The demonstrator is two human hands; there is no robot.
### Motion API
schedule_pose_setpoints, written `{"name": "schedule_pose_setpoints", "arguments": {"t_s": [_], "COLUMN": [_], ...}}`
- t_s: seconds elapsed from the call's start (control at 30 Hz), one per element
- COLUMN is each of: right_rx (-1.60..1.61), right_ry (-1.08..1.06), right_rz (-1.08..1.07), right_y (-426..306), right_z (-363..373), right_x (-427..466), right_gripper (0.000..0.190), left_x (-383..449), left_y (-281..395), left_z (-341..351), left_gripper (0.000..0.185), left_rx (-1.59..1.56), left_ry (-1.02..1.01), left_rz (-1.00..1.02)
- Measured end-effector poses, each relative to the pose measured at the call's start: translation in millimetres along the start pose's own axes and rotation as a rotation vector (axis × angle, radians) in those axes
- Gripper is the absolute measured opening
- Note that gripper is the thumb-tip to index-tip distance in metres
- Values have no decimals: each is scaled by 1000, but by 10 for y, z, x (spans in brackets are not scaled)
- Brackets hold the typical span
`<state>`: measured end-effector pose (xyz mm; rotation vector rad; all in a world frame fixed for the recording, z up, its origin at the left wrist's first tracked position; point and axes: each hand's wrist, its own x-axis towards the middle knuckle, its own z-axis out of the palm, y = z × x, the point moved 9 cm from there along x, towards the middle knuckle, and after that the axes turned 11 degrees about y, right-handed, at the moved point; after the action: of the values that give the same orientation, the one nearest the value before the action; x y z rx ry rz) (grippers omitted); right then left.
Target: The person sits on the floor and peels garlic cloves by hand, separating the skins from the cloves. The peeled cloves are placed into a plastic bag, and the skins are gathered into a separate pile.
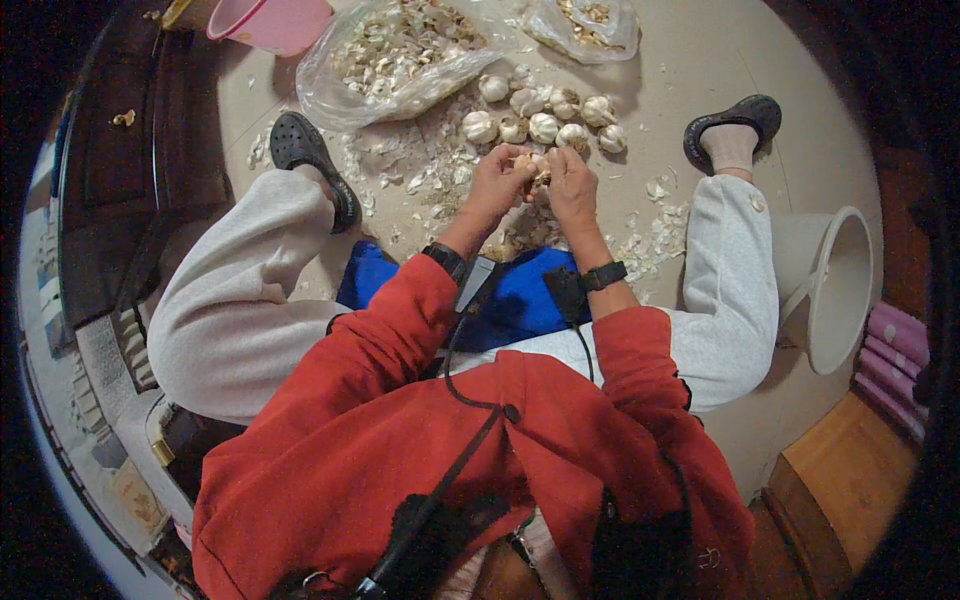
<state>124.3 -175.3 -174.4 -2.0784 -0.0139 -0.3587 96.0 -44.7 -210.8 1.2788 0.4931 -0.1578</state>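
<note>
Between my two hands is a partly broken garlic bulb [537, 169], its root end dark and facing me. My left hand [496, 180] grips its left side with thumb and fingers. From the right, my right hand [572, 187] pinches the same bulb; its fingertips are partly hidden. Just beyond my hands, several whole garlic bulbs [543, 127] lie grouped on the tiled floor. Loose garlic skins [442, 169] are scattered under and around my forearms. A blue cloth [517, 300] is spread below my wrists, between my legs.
A clear plastic bag [322, 90] full of garlic skins lies ahead, with a smaller plastic bag [631, 37] of garlic pieces to its right. A pink bucket [292, 26] stands at far left. Beside my right leg is a whitish bucket [799, 247]. Dark cabinet doors [105, 172] line the left.
</note>
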Motion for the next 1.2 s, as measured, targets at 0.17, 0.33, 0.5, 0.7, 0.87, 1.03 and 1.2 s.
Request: {"name": "schedule_pose_setpoints", "arguments": {"t_s": [0.17,0.33,0.5,0.7,0.87,1.03,1.2], "right_rx": [687,1032,826,597,337,508,786], "right_ry": [-261,-283,-209,-240,-182,-281,-269], "right_rz": [739,934,868,725,383,518,719], "right_y": [391,375,460,412,289,350,267], "right_z": [280,382,329,297,266,395,392], "right_x": [-206,-322,-302,-234,-104,-216,-312], "right_gripper": [28,25,29,30,29,25,29], "left_x": [80,151,176,125,60,15,-3], "left_y": [-26,-112,3,-93,80,222,208], "left_z": [-82,-227,-273,-164,12,61,53], "left_gripper": [25,26,23,21,34,37,37], "left_rx": [-35,21,72,103,530,641,585], "left_ry": [12,60,78,-52,-112,-120,-103], "left_rz": [-14,-36,148,-71,203,329,253]}}
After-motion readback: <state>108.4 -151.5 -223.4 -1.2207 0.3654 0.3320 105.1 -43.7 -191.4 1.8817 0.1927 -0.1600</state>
